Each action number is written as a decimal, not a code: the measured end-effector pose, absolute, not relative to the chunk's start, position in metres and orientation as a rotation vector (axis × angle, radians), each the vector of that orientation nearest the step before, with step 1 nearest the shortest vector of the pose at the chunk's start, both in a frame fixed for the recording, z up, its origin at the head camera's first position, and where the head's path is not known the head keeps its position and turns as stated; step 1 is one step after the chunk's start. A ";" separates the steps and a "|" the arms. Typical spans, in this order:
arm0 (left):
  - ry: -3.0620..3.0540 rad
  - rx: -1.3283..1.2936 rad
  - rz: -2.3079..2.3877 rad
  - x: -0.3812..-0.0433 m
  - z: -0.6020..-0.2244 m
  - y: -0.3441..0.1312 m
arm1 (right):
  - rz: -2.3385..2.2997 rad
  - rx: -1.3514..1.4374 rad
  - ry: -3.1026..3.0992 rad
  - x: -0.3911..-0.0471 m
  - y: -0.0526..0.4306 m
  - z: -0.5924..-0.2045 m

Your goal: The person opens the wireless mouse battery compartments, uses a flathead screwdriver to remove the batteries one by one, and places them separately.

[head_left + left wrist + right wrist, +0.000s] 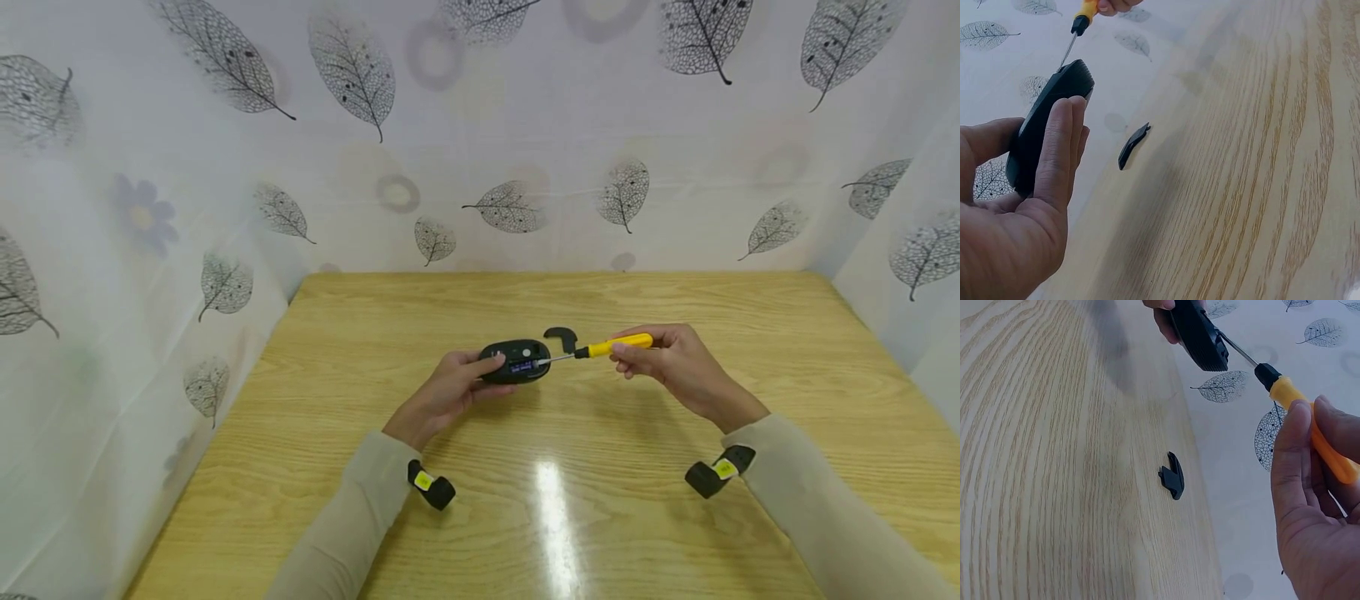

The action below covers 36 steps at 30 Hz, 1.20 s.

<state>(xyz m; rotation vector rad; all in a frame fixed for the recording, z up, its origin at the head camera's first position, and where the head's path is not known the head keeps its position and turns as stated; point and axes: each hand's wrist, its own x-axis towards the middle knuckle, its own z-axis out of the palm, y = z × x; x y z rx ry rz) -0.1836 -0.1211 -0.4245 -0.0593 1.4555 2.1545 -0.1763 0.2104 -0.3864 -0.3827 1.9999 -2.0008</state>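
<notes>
My left hand (pixel 452 385) grips a black computer mouse (pixel 534 346) above the table, its underside turned up and the thumb across it. In the mouse's uncovered compartment lies a battery (pixel 519 367) with a dark purple wrapper. My right hand (pixel 678 367) pinches a screwdriver (pixel 618 344) with a yellow handle and black collar. The metal shaft (pixel 1239 350) points left, its tip at the right end of the battery compartment. Behind the mouse, a curved black battery cover (pixel 564 337) lies on the table; the right wrist view shows its small tab.
The wooden table (pixel 360 492) stretches out under both hands. A pale cloth with a leaf print (pixel 517 242) hangs behind it and along the sides. Each sleeve carries a small black wrist camera, one on the left (pixel 432 486) and one on the right (pixel 712 475).
</notes>
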 end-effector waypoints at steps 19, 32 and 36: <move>1.423 -0.004 2.145 -0.182 -0.421 -0.121 | -2.083 -0.284 1.786 -0.175 0.214 -0.398; 1.358 -0.039 2.166 -0.183 -0.423 -0.121 | -2.151 -0.212 1.669 -0.175 0.213 -0.407; 1.341 -0.041 2.175 -0.183 -0.424 -0.121 | -2.144 -0.202 1.680 -0.174 0.212 -0.407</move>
